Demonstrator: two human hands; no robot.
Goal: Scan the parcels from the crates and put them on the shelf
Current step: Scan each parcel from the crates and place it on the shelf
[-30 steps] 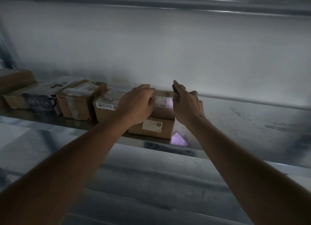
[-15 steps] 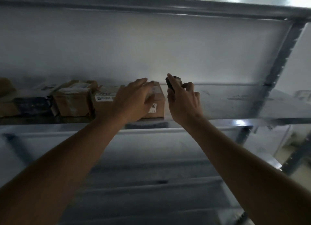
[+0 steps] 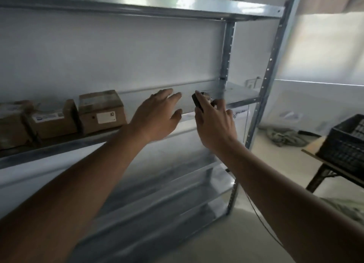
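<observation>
Fingers (image 3: 173, 95) of left hand (image 3: 157, 115) spreading loose; right hand (image 3: 214, 125) gripping black scanner (image 3: 197, 103); brown labelled parcel (image 3: 101, 111) sitting on shelf (image 3: 236, 97).

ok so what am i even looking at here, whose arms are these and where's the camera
There is no machine here. A person wears a camera on the head, so you look forward and down along their own two arms. In front stands a metal shelf unit. On its left part sit cardboard parcels; the nearest parcel carries a white label. The left hand is open, fingers relaxed, holding nothing and touching no box. The right hand grips a small dark scanner, with a thin cable hanging below the arm. At the far right a black crate rests on a table.
</observation>
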